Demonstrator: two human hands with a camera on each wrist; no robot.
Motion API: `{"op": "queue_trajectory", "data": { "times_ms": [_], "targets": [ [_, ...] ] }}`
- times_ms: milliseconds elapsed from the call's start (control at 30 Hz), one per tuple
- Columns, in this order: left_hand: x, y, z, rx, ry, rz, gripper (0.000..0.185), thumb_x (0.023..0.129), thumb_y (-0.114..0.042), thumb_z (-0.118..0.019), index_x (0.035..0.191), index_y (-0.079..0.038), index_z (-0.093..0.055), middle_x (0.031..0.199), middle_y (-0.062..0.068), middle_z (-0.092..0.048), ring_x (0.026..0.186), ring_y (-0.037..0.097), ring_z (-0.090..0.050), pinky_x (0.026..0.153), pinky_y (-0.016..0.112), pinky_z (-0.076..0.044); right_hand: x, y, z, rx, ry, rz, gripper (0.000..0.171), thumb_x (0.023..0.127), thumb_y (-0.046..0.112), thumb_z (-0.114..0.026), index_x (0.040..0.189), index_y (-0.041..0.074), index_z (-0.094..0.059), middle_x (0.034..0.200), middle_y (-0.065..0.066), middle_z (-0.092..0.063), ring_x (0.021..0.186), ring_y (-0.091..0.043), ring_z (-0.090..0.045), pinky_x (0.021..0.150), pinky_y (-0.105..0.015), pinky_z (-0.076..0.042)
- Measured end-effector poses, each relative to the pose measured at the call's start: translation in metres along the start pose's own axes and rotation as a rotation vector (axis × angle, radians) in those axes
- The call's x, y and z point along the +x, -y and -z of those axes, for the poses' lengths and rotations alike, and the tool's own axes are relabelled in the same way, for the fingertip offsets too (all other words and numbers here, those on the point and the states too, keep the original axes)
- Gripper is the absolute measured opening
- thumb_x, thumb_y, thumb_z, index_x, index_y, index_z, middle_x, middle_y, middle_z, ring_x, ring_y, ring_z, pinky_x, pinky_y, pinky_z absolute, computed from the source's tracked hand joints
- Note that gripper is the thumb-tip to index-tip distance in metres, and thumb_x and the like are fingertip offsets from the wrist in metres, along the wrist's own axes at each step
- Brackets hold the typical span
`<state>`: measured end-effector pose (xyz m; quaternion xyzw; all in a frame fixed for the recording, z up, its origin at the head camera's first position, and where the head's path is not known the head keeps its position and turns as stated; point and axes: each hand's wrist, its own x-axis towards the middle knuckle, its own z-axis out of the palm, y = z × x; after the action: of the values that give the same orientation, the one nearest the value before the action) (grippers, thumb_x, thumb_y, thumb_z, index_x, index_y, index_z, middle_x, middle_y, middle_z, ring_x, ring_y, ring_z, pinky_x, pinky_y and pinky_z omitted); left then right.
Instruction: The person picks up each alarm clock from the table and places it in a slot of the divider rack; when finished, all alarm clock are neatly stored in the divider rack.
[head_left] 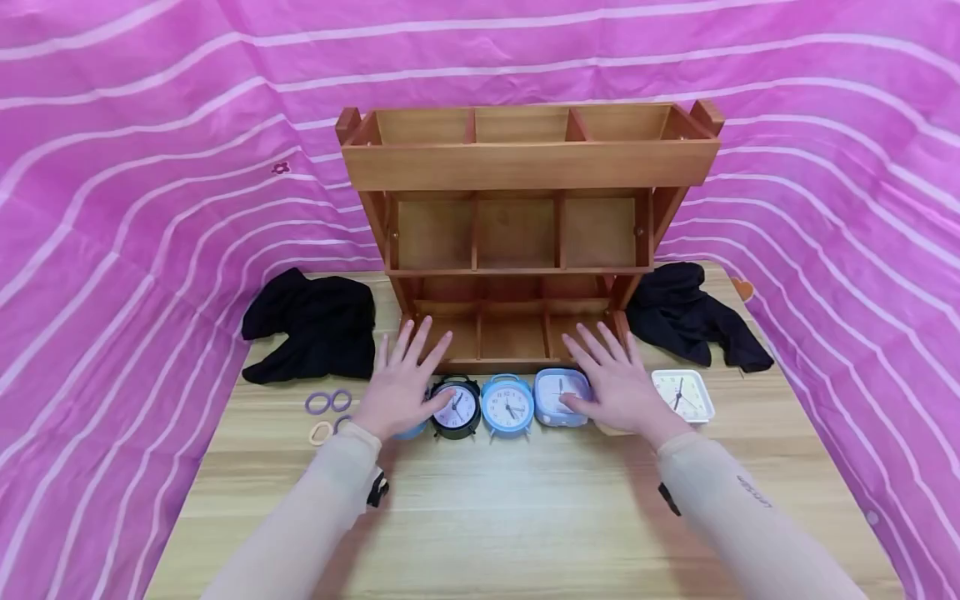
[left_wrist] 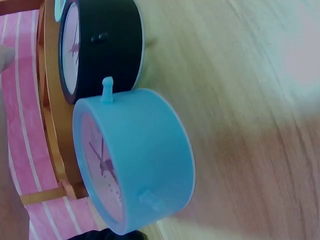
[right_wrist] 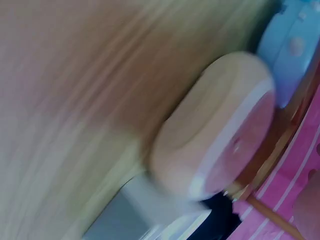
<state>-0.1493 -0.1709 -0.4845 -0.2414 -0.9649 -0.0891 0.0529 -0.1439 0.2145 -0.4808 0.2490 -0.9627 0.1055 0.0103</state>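
Note:
My left hand [head_left: 401,390], fingers spread, is held over the left end of a row of alarm clocks and holds nothing. Beneath it, a round light blue clock [left_wrist: 145,155] is mostly hidden in the head view. Beside that stand a black alarm clock [head_left: 455,410], a blue twin-footed clock [head_left: 507,407] and a blue rounded-square clock [head_left: 551,398]. My right hand [head_left: 621,390] spreads its fingers above the right part of the row, its thumb overlapping the blue square clock. A cream rounded clock [right_wrist: 215,110] sits under that hand. Farther right is a white square clock [head_left: 683,396].
Behind the clocks stands a tiered wooden shelf [head_left: 532,167] with divided compartments. Black cloths lie at its left [head_left: 318,325] and right [head_left: 693,312]. Several hair ties [head_left: 317,403] lie on the table [head_left: 495,525] at left. Pink striped fabric [head_left: 150,208] surrounds the table.

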Motion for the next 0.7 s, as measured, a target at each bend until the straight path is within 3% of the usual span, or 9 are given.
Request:
{"op": "queue_trajectory", "data": {
  "times_ms": [200,433,567,700],
  "targets": [
    [0.003,0.010,0.002,-0.022,-0.031,0.016,0.089,0.097,-0.058,-0.062,0.169,-0.024,-0.021,0.175,0.015,-0.009,0.158,0.043,-0.012,0.123,0.071,-0.007,0.023,0.024,-0.002,0.042,0.029,0.014,0.099,0.091,0.071,-0.064,0.168,0.022,-0.025,0.173,-0.010,-0.020,0.159,-0.039,-0.008,0.123,-0.069,0.003],
    [0.010,0.028,0.006,-0.114,-0.166,0.027,0.091,0.097,-0.053,-0.063,0.168,-0.014,-0.021,0.167,0.022,-0.027,0.150,0.044,-0.029,0.124,0.067,-0.017,0.041,0.052,-0.006,0.042,0.013,0.012,0.101,0.087,0.072,-0.067,0.167,0.023,-0.028,0.169,-0.010,-0.032,0.153,-0.039,-0.025,0.124,-0.068,-0.008],
    [0.011,0.041,0.008,-0.165,-0.205,0.093,0.101,0.095,-0.051,-0.066,0.168,-0.007,-0.012,0.165,0.026,-0.026,0.149,0.047,-0.026,0.124,0.065,-0.019,0.052,0.069,-0.011,0.088,0.012,-0.006,0.100,0.087,0.071,-0.069,0.166,0.026,-0.029,0.164,-0.009,-0.038,0.147,-0.037,-0.032,0.120,-0.064,-0.020],
    [0.014,0.054,0.014,-0.219,-0.187,0.179,0.109,0.095,-0.053,-0.067,0.167,-0.003,-0.003,0.167,0.028,-0.019,0.152,0.050,-0.020,0.125,0.063,-0.017,0.063,0.085,-0.020,0.127,0.007,-0.011,0.099,0.086,0.070,-0.071,0.165,0.025,-0.032,0.160,-0.008,-0.042,0.143,-0.035,-0.036,0.113,-0.060,-0.028]
  ]
}}
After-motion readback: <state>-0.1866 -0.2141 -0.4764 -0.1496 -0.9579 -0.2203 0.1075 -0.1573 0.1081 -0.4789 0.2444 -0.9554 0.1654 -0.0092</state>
